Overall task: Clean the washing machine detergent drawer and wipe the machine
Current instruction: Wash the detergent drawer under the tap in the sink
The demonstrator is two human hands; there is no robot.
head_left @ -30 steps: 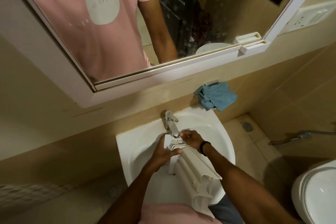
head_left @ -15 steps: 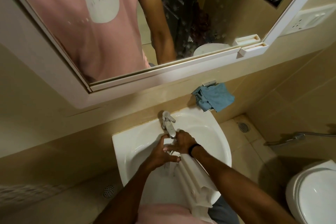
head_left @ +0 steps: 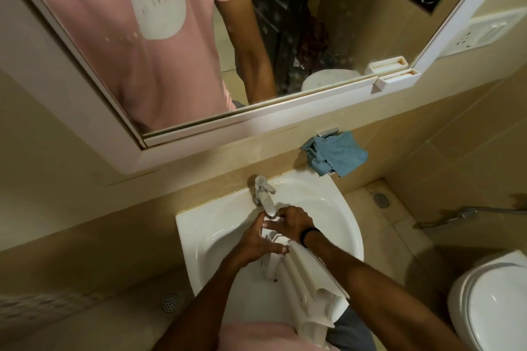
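Note:
A long white detergent drawer [head_left: 308, 279] lies slanted in the white sink [head_left: 199, 225], its far end under the chrome tap [head_left: 263, 194] and its near end over the front rim. My left hand [head_left: 253, 242] grips the drawer's far end from the left, thumb laid across it. My right hand [head_left: 291, 221], with a black band at the wrist, lies over the same end just below the spout, fingers curled onto it. That end of the drawer is mostly hidden by both hands. I cannot tell whether water is running.
A blue cloth [head_left: 336, 155] hangs from a wall holder right of the tap. A mirror [head_left: 256, 111] with a white frame is above. A toilet [head_left: 490, 299] stands at the right, with a hose sprayer [head_left: 456, 214] on the wall near it. Floor drains [head_left: 170, 302] flank the sink.
My right hand slid from the drawer's right edge up over its far end, closer to the spout. The left hand kept its grip.

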